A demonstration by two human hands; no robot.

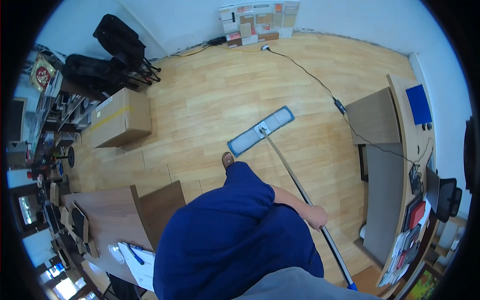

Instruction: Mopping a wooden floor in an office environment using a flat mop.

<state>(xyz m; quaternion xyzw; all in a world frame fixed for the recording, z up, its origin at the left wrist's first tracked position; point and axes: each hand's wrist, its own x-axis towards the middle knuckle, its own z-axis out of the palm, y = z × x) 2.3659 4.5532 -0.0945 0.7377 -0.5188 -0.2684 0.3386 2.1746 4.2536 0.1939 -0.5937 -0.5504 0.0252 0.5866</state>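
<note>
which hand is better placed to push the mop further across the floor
Right, probably. The right hand already grips the mop handle, whose flat head lies on the wood floor. The left hand is not in view.

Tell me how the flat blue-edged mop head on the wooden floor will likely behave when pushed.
The flat blue-edged mop head lies flush on the smooth wooden floor, so it probably slides easily. Its thin pad looks soft, likely floppy if lifted. The long metal handle, gripped by the right hand, looks stiff, so it should steer well.
</note>
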